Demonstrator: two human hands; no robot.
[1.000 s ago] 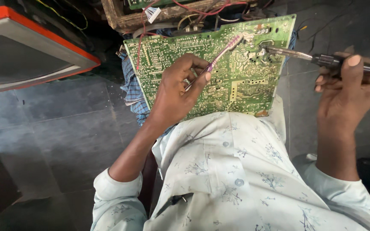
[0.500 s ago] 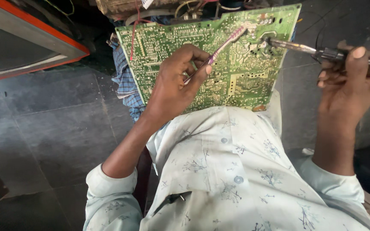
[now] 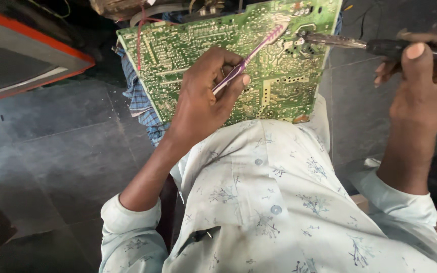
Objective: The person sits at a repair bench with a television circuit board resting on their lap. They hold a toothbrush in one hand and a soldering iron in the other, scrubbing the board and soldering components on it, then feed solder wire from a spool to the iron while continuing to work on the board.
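Note:
A green circuit board (image 3: 188, 45) lies tilted across my lap, solder side up. My left hand (image 3: 203, 101) rests on the board and grips a purple and pink toothbrush (image 3: 256, 50), whose bristle head touches the board near its upper right part. My right hand (image 3: 426, 81) holds a soldering iron (image 3: 360, 44) by its dark handle. The iron's metal tip sits on the board just right of the brush head. I wear a pale floral shirt (image 3: 269, 202).
A television casing with an orange-red rim (image 3: 31, 60) stands at the upper left on the grey stone floor (image 3: 61, 162). Red wires (image 3: 140, 30) and a wooden frame lie beyond the board. Blue checked cloth (image 3: 140, 101) shows under the board's left edge.
The view has shifted, so the board and both hands appear higher in frame. The brush head and the iron tip stay close together at the same spot on the board.

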